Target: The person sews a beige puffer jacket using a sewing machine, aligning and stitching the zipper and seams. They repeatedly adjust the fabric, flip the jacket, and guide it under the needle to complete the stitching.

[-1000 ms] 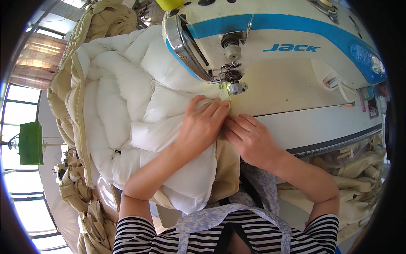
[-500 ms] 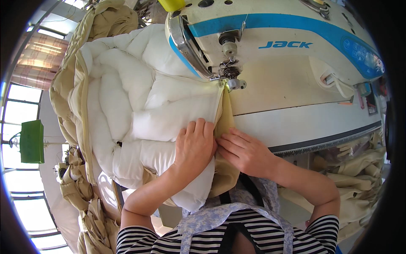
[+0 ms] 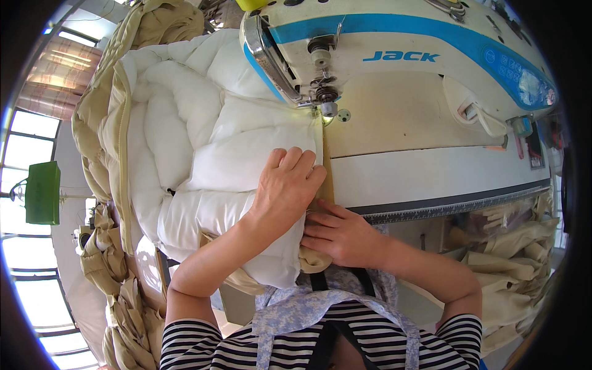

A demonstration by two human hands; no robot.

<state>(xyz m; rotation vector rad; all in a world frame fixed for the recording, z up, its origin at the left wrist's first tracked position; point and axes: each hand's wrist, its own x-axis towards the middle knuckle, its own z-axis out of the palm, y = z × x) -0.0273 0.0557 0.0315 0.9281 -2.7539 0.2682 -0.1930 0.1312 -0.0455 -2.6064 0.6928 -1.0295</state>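
A white padded quilted piece [image 3: 179, 129] with tan fabric along its border lies under the sewing machine [image 3: 394, 92], its right edge running to the presser foot [image 3: 324, 114]. My left hand [image 3: 290, 185] is closed on that white piece near the edge, fingers bent. Just below and right of it, my right hand [image 3: 339, 234] has its fingers apart on the beige fabric [image 3: 316, 259] at the seam; its fingertips are partly hidden by the cloth.
Tan garments hang at the left [image 3: 102, 246] and lie at the lower right [image 3: 505, 265]. A ruler strip [image 3: 450, 203] lines the table's front edge. A green box [image 3: 42, 191] stands at the far left by windows. Small tools [image 3: 527, 142] sit at the machine's right.
Both hands have moved down along the seam from beside the presser foot, the right one lower. My left fingers are now more bent, and the fabric edge below the foot shows straighter.
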